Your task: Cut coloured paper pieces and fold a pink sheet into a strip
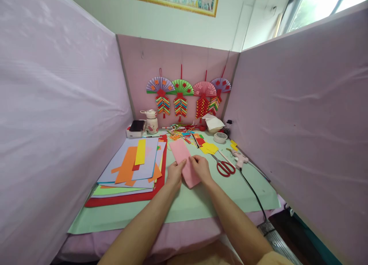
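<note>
A pink sheet of paper (180, 151) lies on the green mat (201, 203) in the middle of the desk, running away from me. My left hand (174, 173) pinches its left edge with the fingers closed. My right hand (201, 168) presses and pinches the right side of the same sheet, fingers curled over it. The near end of the sheet shows between and below the two hands.
A stack of coloured paper sheets (132, 165) lies to the left. Red scissors (225, 167) and a glue gun (240, 158) with a black cord lie to the right. Paper scraps (186, 136), a tape roll (220, 137) and a bottle (151, 121) stand behind. Paper fans (180, 92) hang on the back wall.
</note>
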Available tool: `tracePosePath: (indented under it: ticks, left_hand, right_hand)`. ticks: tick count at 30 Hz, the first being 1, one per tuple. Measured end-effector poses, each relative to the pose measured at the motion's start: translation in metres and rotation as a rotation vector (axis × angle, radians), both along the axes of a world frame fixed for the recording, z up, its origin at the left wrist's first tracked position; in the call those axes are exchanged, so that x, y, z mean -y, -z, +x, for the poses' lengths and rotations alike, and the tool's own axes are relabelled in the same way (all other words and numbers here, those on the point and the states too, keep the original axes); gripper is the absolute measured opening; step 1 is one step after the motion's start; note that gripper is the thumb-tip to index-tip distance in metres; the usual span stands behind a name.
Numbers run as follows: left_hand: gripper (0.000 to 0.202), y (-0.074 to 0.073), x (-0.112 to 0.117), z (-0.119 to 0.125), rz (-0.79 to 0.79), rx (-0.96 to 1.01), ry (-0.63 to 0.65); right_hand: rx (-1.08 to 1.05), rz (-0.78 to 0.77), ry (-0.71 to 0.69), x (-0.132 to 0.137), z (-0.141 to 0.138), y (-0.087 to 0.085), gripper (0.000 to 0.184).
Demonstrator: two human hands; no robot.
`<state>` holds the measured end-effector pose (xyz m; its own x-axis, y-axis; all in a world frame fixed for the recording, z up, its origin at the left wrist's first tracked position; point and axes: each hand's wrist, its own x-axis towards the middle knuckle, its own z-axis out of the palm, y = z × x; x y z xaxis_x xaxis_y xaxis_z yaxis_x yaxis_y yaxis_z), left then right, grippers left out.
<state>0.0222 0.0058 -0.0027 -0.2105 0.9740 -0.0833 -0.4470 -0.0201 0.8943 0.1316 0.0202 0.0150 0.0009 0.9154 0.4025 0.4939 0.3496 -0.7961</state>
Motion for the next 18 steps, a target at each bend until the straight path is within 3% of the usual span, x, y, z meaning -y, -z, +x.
tracePosePath:
  ticks: [6,12,18]
  left_hand:
    - [0.043,0.007,-0.006,-0.008,-0.008,-0.148,-0.022]
    - [0.037,0.011,-0.004,-0.008,-0.004,-0.443,-0.047]
    - [0.029,0.003,0.002,-0.014,0.032,-0.801,-0.116]
  right_hand:
    - [-0.053,0.002,0.046,-0.001,-0.004,0.012,0.031]
    - [-0.182,-0.018,0.139,-0.002,-0.006,0.016,0.034]
    - [-0.267,-0.068,0.155,-0.003,-0.006,0.021,0.036]
